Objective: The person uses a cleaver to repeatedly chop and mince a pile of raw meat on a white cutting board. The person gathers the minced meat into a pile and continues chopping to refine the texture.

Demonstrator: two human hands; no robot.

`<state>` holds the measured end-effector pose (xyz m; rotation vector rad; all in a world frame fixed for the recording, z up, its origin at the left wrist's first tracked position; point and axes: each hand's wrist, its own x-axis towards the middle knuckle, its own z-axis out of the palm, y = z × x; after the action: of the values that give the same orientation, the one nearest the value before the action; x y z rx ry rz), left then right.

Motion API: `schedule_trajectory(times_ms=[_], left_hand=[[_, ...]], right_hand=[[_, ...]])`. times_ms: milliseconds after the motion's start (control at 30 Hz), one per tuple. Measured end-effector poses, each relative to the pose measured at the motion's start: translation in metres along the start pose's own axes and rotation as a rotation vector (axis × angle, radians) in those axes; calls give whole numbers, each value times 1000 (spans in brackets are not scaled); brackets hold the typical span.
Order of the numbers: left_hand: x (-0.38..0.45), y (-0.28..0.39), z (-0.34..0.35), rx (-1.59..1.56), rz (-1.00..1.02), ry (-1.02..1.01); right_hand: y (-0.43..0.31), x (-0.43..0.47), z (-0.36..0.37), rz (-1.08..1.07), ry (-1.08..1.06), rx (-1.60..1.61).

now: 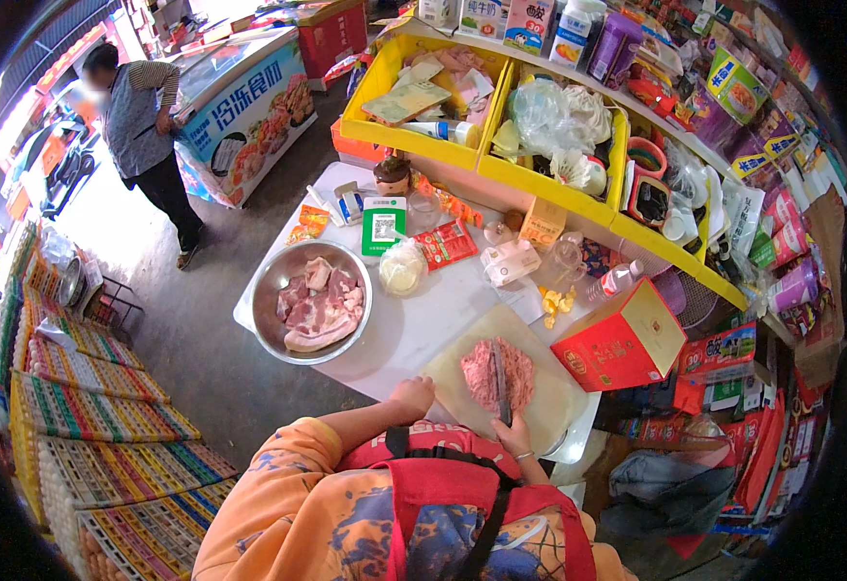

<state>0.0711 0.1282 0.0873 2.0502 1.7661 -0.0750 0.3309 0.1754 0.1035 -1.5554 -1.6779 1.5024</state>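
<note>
My right hand (514,436) grips the handle of a kitchen knife (499,381), whose dark blade lies along the middle of a mound of minced meat (521,370). The mince sits on a pale cutting board (445,356) at the table's near edge. At the board's left side is my left hand (414,396), away from the meat; its finger positions are too small to make out. Further left, a steel bowl (258,319) holds several raw pieces of meat (325,309). A tied plastic bag with something white (402,269) lies beside the bowl.
A red carton (612,348) stands right of the board, with orange peel (558,303) and a plastic bottle (616,279) behind. Yellow bins (423,149) line the table's back. Egg trays (118,465) are stacked at left. A person (144,123) stands by a chest freezer (249,116).
</note>
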Motion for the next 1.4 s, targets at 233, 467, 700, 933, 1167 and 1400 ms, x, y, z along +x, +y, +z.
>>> schedule_trajectory(times_ms=[233, 467, 700, 933, 1167, 1400], left_hand=[[7, 1, 15, -65, -141, -23], [3, 3, 10, 18, -110, -32], [-4, -2, 15, 113, 40, 210], [-3, -4, 12, 39, 57, 39], [0, -4, 13, -99, -45, 72], [11, -19, 48, -80, -37, 74]], right_hand=[[-4, -3, -4, 17, -6, 137], [-40, -11, -10, -16, 25, 342], [-36, -17, -3, -158, 71, 280], [-10, -18, -8, -42, 89, 226], [-3, -13, -9, -69, 114, -129], [-23, -28, -16, -256, 159, 304]])
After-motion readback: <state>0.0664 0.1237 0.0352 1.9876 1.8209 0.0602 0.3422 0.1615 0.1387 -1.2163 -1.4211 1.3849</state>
